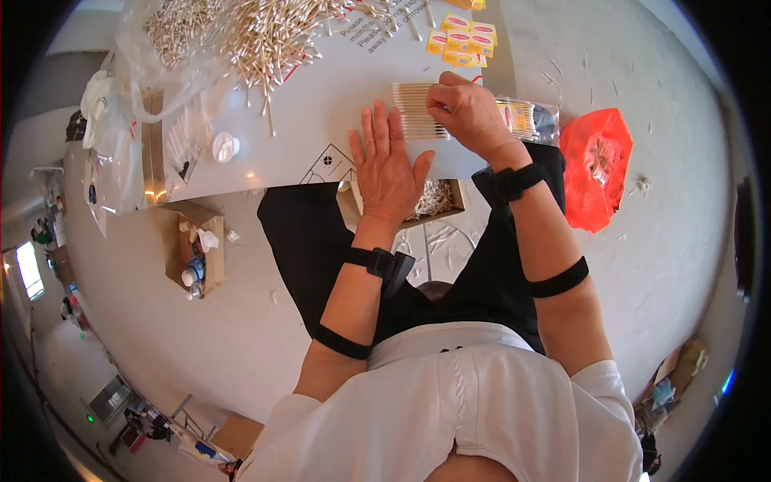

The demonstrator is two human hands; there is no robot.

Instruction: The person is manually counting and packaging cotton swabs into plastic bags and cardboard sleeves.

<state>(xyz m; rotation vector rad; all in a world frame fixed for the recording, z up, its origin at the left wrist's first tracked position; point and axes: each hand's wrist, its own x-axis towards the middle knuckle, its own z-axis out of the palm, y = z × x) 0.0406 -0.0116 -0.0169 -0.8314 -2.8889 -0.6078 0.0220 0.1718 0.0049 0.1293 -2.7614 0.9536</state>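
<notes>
A row of cotton swabs [412,111] lies side by side on the pale tabletop [265,145], the sticks running left to right. My left hand [387,173] rests flat at the row's left end, fingers stretched out and thumb spread. Over the row's right end is my right hand [466,108], its fingers curled and pressed together. Whatever it pinches is hidden behind the fingers. Just right of it, a clear packet of swabs with a yellow label [518,119] sits at the table edge. Yellow-and-white cards [466,38] lie beyond my right hand.
A big heap of loose swabs [273,40] spreads at the far left, beside a clear plastic bag [152,88]. A small white round container [226,147] stands near the front edge. Below are a box of swabs [438,201], a red bag [596,169] and a carton with bottles [193,249].
</notes>
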